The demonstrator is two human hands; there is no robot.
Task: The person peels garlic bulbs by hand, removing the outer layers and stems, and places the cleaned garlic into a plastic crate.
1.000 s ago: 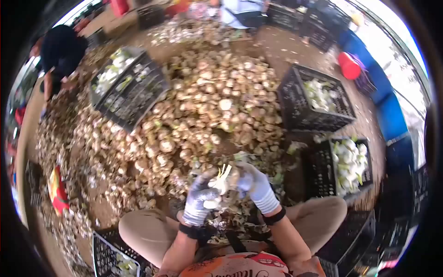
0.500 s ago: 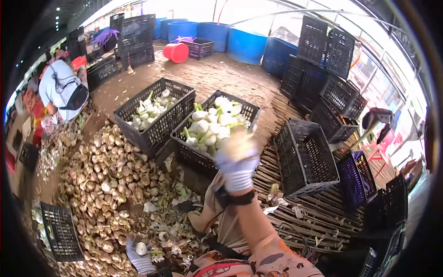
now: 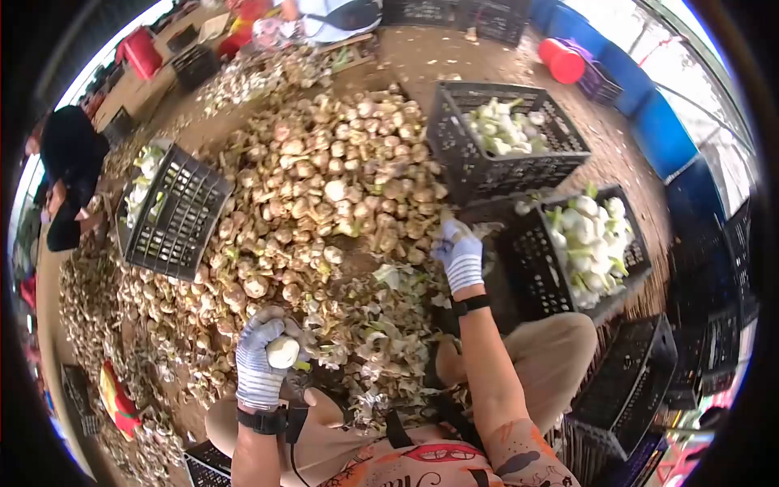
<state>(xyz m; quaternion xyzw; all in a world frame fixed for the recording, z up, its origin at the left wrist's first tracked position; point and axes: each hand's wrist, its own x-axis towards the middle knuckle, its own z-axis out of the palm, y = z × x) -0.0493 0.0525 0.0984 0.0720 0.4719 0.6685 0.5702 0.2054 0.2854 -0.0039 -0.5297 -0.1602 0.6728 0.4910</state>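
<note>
My left hand (image 3: 264, 349), in a striped glove, is closed around a peeled white bulb (image 3: 282, 352) with a short green stem, low in the view. Ahead of it spreads a big heap of unpeeled brown bulbs (image 3: 324, 162). My right hand (image 3: 459, 247), gloved too, reaches to the heap's right edge, beside a black crate (image 3: 527, 272) of peeled bulbs. Its fingers look bent, and what they hold, if anything, is hidden. Loose peelings (image 3: 389, 325) lie between my hands.
Another black crate (image 3: 507, 166) of white bulbs stands beyond my right hand, and a tilted one (image 3: 174, 215) at the left. A person in black (image 3: 71, 166) is at the far left. Blue tubs (image 3: 665, 134) and a red bucket (image 3: 561, 61) stand at upper right.
The view has swung left toward the heap. My right hand has moved from above the crate of peeled bulbs to the heap's edge. My left hand still holds a white bulb.
</note>
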